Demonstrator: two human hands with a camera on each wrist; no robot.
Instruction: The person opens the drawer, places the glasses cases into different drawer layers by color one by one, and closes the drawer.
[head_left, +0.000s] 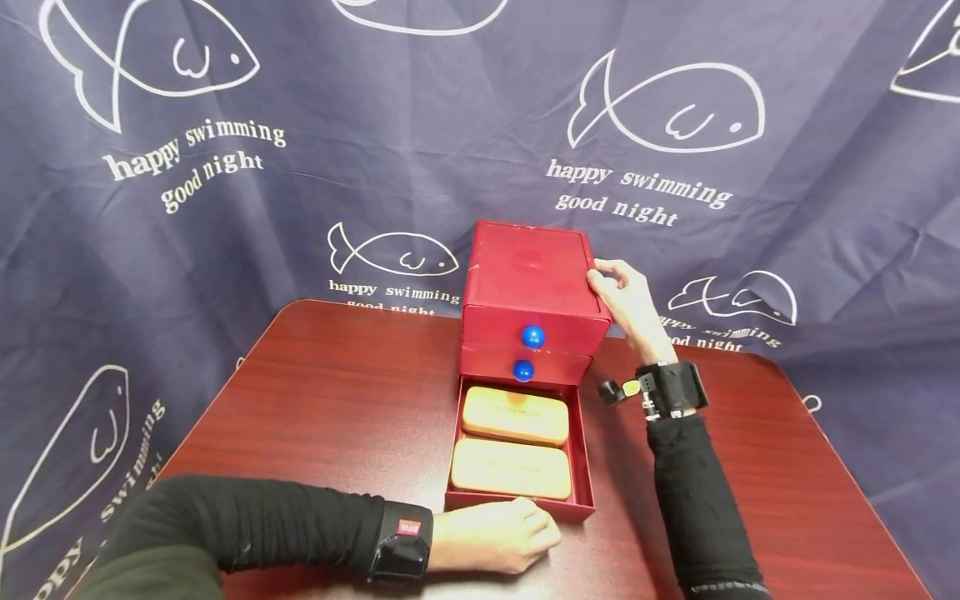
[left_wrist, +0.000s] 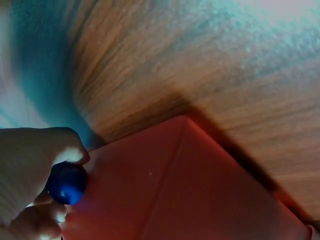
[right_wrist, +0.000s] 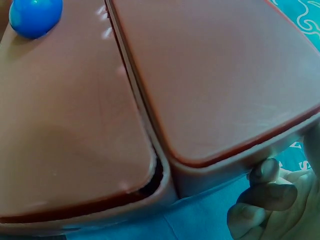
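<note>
A red drawer cabinet stands near the back of the table, its bottom drawer pulled out toward me. Two yellow oblong cases lie in that drawer, one behind the other. My left hand is at the drawer's front. In the left wrist view its thumb and fingers pinch the drawer's blue round knob. With curled fingers, my right hand holds the cabinet's right side near the top. The right wrist view shows those fingertips against the side wall.
Two upper drawers are closed, with a blue knob on the top one and another blue knob below. The reddish-brown wooden table extends on both sides. Behind it hangs a dark blue curtain with white fish prints.
</note>
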